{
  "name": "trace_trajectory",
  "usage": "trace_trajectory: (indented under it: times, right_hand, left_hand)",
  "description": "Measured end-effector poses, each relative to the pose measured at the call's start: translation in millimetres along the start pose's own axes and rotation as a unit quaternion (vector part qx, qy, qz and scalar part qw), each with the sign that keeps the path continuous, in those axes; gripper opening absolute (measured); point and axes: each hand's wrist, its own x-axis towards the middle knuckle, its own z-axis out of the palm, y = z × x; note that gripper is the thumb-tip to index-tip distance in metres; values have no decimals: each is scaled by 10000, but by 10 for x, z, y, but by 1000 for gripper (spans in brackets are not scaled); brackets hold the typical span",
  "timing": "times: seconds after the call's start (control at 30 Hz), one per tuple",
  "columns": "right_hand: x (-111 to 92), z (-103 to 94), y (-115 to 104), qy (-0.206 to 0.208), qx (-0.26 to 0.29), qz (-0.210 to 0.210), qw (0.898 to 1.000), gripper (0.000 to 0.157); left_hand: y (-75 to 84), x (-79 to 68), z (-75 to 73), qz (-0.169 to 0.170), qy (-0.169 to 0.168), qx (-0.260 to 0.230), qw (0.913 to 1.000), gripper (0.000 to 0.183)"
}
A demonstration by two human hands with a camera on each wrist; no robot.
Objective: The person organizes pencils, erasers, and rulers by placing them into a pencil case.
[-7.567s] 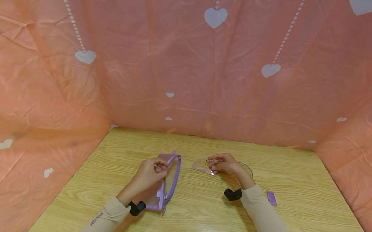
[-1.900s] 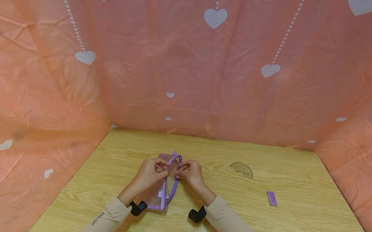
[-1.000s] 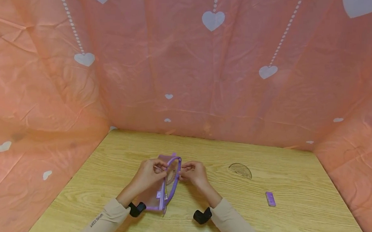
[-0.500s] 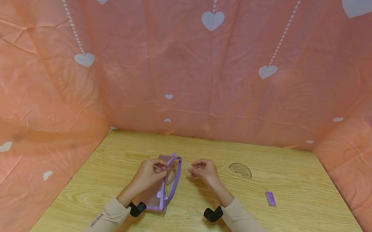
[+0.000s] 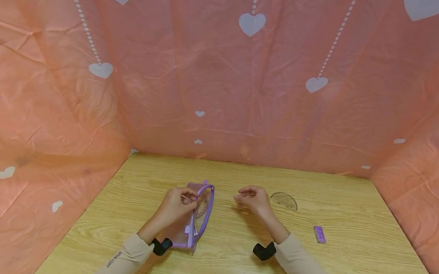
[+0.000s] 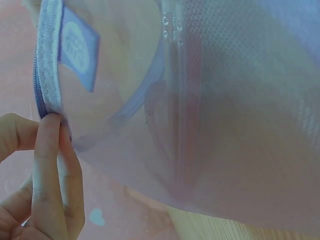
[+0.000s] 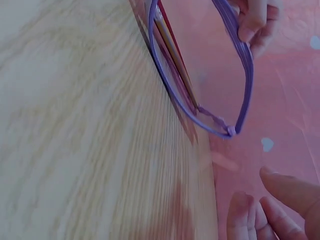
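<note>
A translucent purple zip pencil pouch (image 5: 178, 236) stands unzipped on the table, its mouth facing right. My left hand (image 5: 176, 203) pinches one zipper edge of it between thumb and fingers; the left wrist view shows that grip on the zipper tape (image 6: 49, 75). Inside lie a clear protractor (image 5: 202, 209) and pencils (image 7: 172, 45). My right hand (image 5: 256, 200) hovers right of the pouch, fingers loosely bent, holding nothing. Just beyond it a second clear protractor (image 5: 284, 201) lies flat on the table.
A small purple rectangular item (image 5: 320, 234), its kind unclear, lies on the wooden table (image 5: 362, 252) at the right. Pink cloth (image 5: 222, 91) with white hearts hangs behind and along both sides.
A clear protractor that my right hand held over the table is now in the pouch. My right hand has let go and moved away rightward. My left hand keeps its hold.
</note>
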Motion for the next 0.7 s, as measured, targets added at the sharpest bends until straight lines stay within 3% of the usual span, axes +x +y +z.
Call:
trace_trajectory:
  times: [0.4, 0.7]
  right_hand:
    - [-3, -270, 76, -95, -143, -208, 9996, 29]
    - [-24, -445, 89, 153, -401, -255, 9988, 34]
  left_hand:
    - [-12, 3, 16, 15, -15, -5, 10000, 14]
    - [-24, -7, 29, 25, 30, 19, 10000, 14]
